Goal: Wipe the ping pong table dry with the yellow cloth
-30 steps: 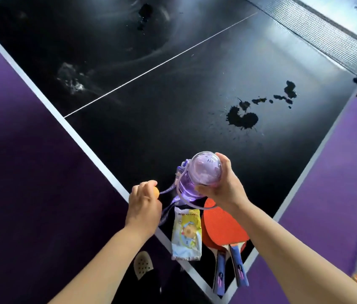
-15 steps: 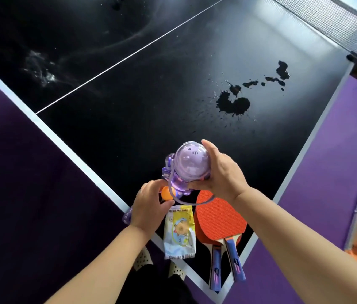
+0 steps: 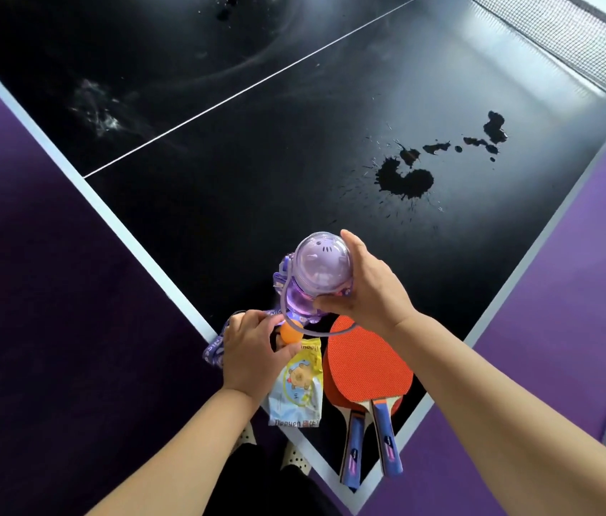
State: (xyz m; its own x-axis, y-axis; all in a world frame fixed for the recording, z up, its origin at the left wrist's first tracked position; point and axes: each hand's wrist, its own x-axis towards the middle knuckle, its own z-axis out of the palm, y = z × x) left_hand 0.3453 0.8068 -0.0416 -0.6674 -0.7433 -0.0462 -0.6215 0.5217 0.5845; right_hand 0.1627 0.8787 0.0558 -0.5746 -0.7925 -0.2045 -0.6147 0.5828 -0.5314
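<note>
R hand [image 3: 364, 292] vs 0.5 s ago: near-unchanged, fingers and thumb still curled round purple bottle [image 3: 322, 270] at neck, just below dome lid. L hand [image 3: 253, 348] also barely shifted since 0.5 s ago. Vs 1 s ago I note it has come in from the white edge line to just under the bottle. L fingers curled, orange ball [image 3: 291, 333] pinched btwn thumb and fingertips. Purple strap [image 3: 214, 351] shows from under L hand at table edge; cannot tell if L hand grips it.

Task item, ping pong table [image 3: 257, 180]: fills upper and centre view, near corner at bottom, both hands over that corner. Surface black, glossy, w/ white border and centre line. Wet patch [image 3: 404, 178]: irregular dark blot w/ fine splatter, right half, well apart from hands. Smaller blots trail toward net [image 3: 569, 35]. Greyish smears [image 3: 97, 113] on left half.

Materials:
- Bottle: translucent plastic, rounded dome w/ small face print, thin looped cord.
- Ball: smooth, matte.
- Packet [image 3: 299, 385]: crinkled film, yellow-white, cartoon print, flat on table just beside paddles [image 3: 366, 370].
- Paddles: two, stacked, red pimpled rubber, blue-wrapped handles reaching corner's white line.
- Floor [image 3: 554, 329]: purple.
</note>
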